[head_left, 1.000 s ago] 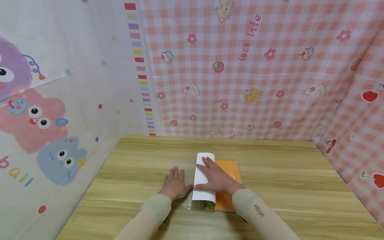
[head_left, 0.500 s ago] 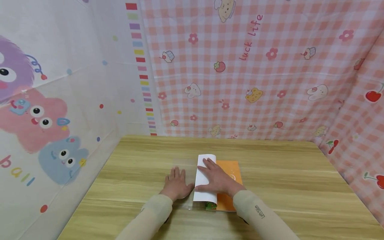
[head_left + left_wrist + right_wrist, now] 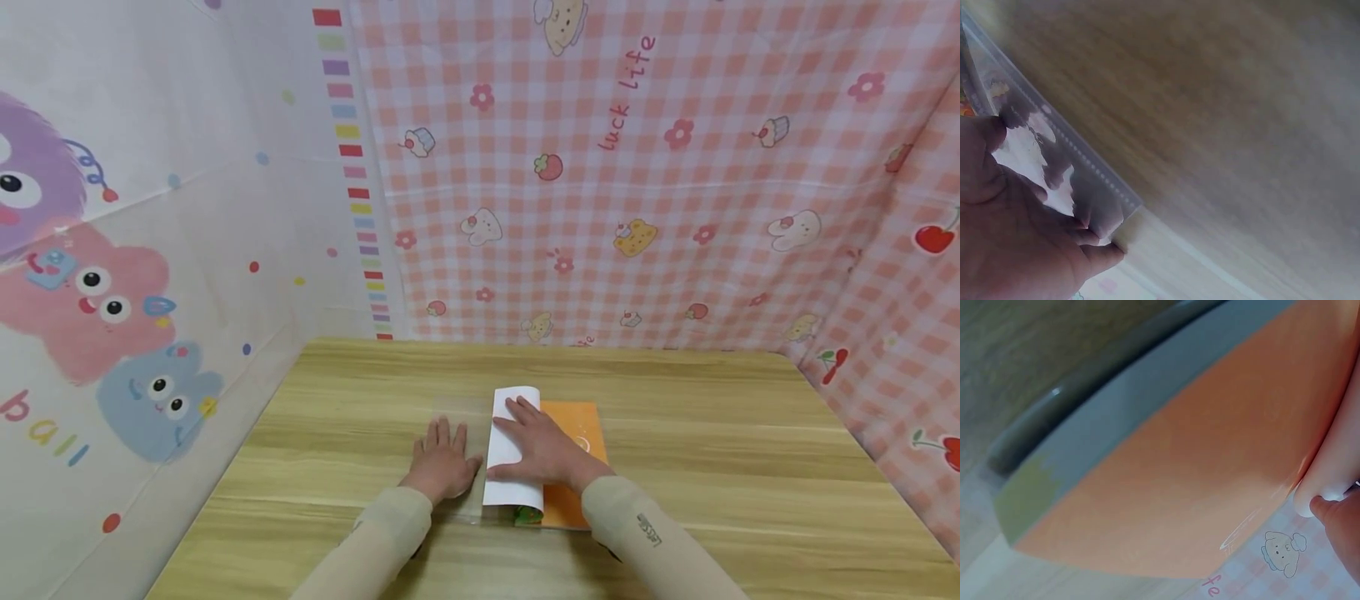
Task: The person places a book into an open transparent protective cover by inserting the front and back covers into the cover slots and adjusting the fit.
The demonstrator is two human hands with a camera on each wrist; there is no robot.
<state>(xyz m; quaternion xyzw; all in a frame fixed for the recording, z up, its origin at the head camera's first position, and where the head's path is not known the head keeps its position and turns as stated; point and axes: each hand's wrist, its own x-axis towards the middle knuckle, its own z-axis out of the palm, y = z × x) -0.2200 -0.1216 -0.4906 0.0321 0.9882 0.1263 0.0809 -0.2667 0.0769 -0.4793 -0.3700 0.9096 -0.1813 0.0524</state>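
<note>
Walls: a cloth backdrop on three sides. Pink gingham sheet [image 3: 675, 183] with cupcakes, strawberries, cherries and the words "luck life" covers the back and right; a white sheet [image 3: 150, 250] with cartoon monsters in purple, pink and blue covers the left, with a column of coloured bars at the seam.

Table [image 3: 712, 467]: light wood grain, bare over most of its top, running right up to the cloth at its back, left and right edges.

Orange book [image 3: 579, 433]: lies flat near the middle of the table's near edge. A white page [image 3: 508, 417] is folded over its left part.

Right hand [image 3: 543, 450]: flat on the white page, fingers straight, pressing; nothing held in its grip.

Left hand [image 3: 441, 467]: flat on the table just left of the book, fingers spread and straight, thumb at a clear plastic sleeve edge [image 3: 1085, 165].
</note>
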